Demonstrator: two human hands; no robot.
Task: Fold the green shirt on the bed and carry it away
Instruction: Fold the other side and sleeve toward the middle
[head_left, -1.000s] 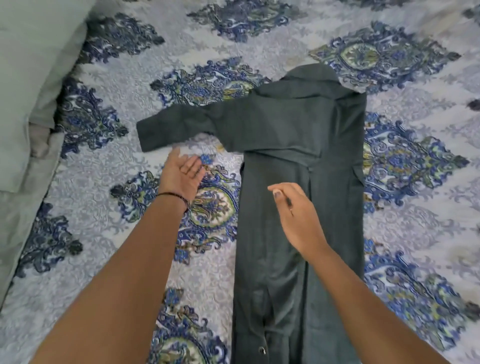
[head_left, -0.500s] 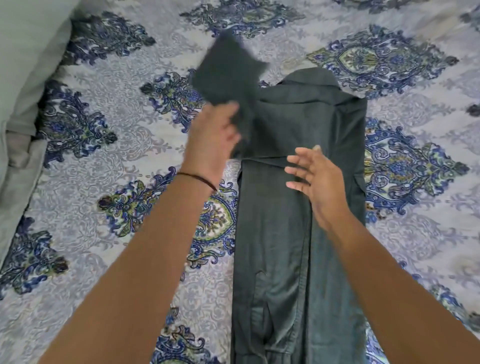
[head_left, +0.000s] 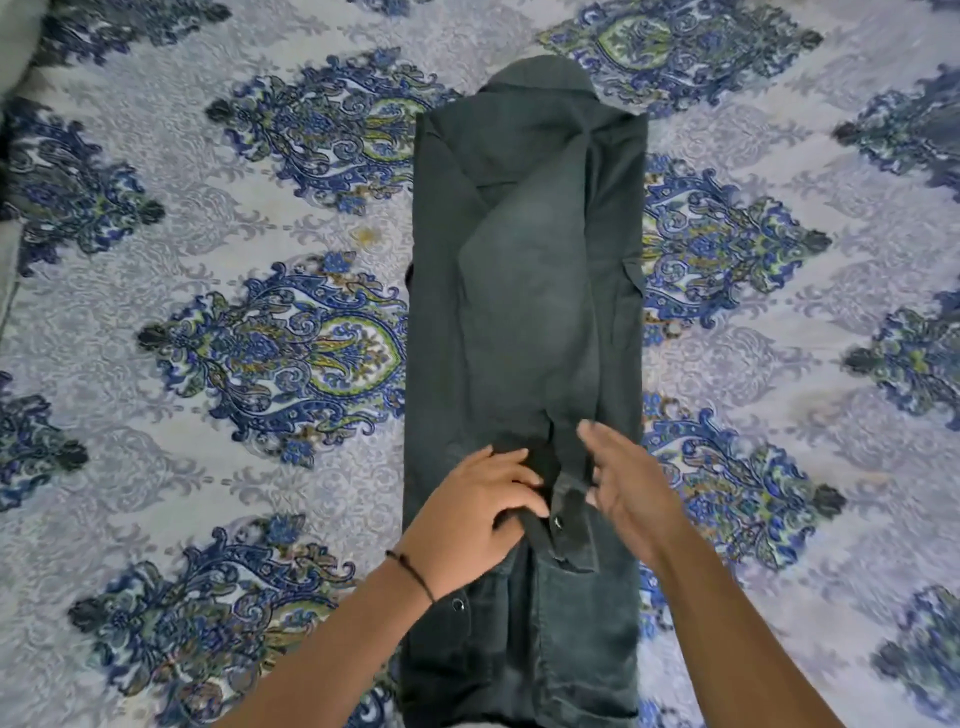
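The dark green shirt (head_left: 530, 291) lies flat on the bed as a long narrow strip, collar at the far end. Both side panels are folded in, and one sleeve runs down the middle of it. My left hand (head_left: 478, 512) rests on the shirt near the sleeve's cuff (head_left: 571, 519), fingers curled over the fabric beside the cuff. My right hand (head_left: 623, 493) is just right of the cuff, fingers spread and straight, touching the cuff's edge. The shirt's near hem runs out of view at the bottom.
The bedspread (head_left: 260, 234) is pale grey with large blue and green ornaments and surrounds the shirt on all sides. A grey pillow edge (head_left: 8, 270) shows at the far left.
The left sleeve, lifted by my left hand half a second ago, now lies folded down along the shirt's middle. Both hands have come together at the cuff, nearer to me.
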